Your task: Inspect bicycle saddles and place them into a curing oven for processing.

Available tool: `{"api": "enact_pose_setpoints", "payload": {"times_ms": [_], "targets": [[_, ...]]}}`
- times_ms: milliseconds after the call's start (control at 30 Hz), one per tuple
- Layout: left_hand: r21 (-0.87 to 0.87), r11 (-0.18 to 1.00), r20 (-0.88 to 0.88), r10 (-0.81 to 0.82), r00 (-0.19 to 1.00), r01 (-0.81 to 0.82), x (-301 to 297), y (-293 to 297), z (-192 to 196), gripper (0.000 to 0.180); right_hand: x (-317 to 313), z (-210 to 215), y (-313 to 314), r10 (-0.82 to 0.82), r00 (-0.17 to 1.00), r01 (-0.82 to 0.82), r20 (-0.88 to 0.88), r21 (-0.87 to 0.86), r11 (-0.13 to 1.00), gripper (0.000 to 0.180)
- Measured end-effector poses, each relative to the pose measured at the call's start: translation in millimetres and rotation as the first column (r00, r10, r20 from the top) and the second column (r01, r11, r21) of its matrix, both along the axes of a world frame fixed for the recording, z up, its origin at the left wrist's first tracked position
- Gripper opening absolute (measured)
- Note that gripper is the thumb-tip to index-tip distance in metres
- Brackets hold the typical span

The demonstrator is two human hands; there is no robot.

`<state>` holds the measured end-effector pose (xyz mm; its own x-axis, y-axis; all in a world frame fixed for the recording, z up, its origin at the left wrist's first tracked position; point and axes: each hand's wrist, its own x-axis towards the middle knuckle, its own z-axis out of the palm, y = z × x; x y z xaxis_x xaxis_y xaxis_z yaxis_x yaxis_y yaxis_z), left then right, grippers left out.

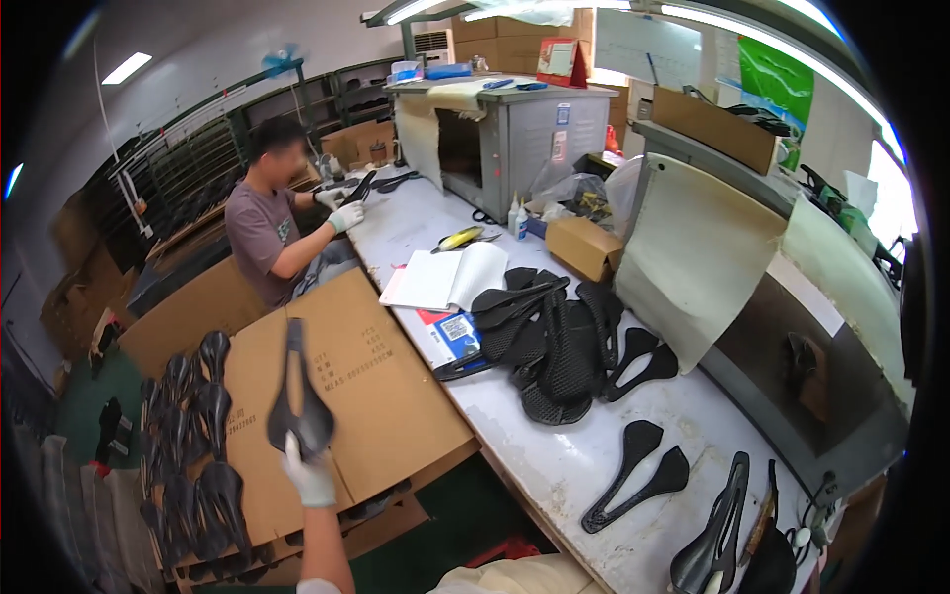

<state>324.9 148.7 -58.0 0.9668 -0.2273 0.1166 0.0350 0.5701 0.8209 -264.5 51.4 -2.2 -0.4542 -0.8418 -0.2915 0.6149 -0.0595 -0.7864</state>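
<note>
My left hand (309, 477), in a white glove, is shut on the rear end of a black bicycle saddle (297, 391). It holds the saddle upright, nose pointing away, over a flat cardboard box lid (386, 396). To the left of the hand, several black saddles (193, 445) stand in rows inside an open carton. My right hand is out of the picture.
A white worktable (554, 465) on the right carries a pile of black saddle shells (554, 346), a single shell (638, 475), finished saddles (714, 540), an open booklet (450, 277) and a small carton (584, 247). A gloved co-worker (262, 228) sits at the far end.
</note>
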Motion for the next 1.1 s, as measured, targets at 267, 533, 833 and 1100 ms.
{"api": "enact_pose_setpoints", "payload": {"times_ms": [267,533,833,1100], "targets": [[-0.146,0.348,-0.275,-0.914,0.300,0.926,-168.6,-125.7,116.9,0.053,-25.8,-20.0,7.4,0.125,0.986,-0.129,0.108,0.023,0.991,0.053],[0.049,-0.130,-0.224,-0.968,-0.116,0.990,-363.5,-351.1,111.5,0.022,-39.6,-62.8,30.1,0.073,0.802,-0.046,-0.593,0.061,0.997,0.049],[-0.125,-0.139,-0.273,-0.947,-0.168,0.982,-463.2,-498.3,108.8,0.045,-22.5,0.8,63.1,-0.030,0.948,0.081,-0.316,0.151,0.985,0.046],[0.399,-0.119,0.017,-0.990,-0.137,0.909,-505.3,-504.1,132.9,0.040,-32.1,15.0,51.5,0.154,0.964,-0.068,-0.216,0.360,0.931,0.040]]}}
